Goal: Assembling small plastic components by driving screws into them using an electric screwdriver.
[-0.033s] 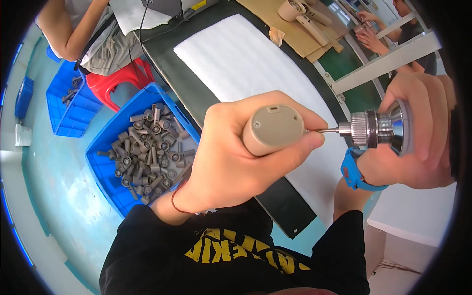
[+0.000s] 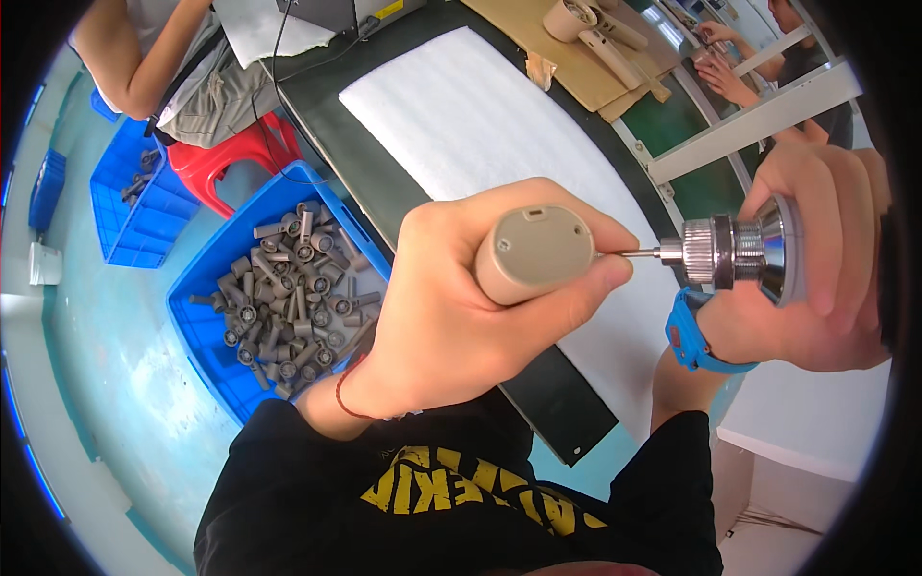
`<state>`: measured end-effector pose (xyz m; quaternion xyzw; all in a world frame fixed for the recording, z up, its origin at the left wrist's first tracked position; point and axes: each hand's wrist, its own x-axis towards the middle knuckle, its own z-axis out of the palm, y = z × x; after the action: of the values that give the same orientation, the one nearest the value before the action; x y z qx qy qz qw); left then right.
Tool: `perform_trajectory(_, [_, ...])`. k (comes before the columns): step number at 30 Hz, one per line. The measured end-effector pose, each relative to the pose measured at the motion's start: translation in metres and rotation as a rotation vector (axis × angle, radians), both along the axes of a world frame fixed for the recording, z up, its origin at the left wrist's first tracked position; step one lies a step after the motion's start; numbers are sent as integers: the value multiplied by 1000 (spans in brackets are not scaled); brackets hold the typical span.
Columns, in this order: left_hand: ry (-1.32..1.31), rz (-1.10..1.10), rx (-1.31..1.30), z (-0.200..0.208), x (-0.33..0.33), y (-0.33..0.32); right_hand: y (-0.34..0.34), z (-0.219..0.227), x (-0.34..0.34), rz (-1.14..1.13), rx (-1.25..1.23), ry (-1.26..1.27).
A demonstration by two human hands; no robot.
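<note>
My left hand [image 2: 480, 298] is closed around a beige handheld fan [image 2: 538, 248], whose flat oval end faces up. That end shows a small slot, a screw and a small hole; the rest is hidden by my hand. On the right, my right hand [image 2: 816, 240] grips an electric screwdriver [image 2: 715, 252] with a knurled metal collar. Its thin bit points left and reaches the fan's side between my left thumb and forefinger. My fingers hide the bit's tip, so I cannot tell what it touches.
At left, a blue bin [image 2: 206, 341] holds several grey-brown fans. A white foam sheet [image 2: 480, 115] covers part of the dark table [image 2: 567, 408]. More beige parts [image 2: 610, 58] lie on cardboard at the back. A red stool [image 2: 216, 173] with a seated person and another blue bin [image 2: 134, 230] stand beyond.
</note>
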<state>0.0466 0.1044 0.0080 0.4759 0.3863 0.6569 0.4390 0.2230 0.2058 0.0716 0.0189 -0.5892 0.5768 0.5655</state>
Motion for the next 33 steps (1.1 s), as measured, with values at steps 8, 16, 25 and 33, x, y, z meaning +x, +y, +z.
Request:
perform_trajectory(8, [84, 65, 85, -7, -1, -1, 22, -29, 51, -89, 129, -203])
perform_trajectory(16, [46, 56, 54, -6, 1, -2, 17, -71, 69, -344, 209, -529])
perform_trajectory(25, [-32, -17, 48, -11, 3, 1, 14, -118, 96, -608, 296, -905])
perform_trajectory(33, [274, 8, 149, -30, 4, 5, -13, -140, 117, -756, 170, -1106])
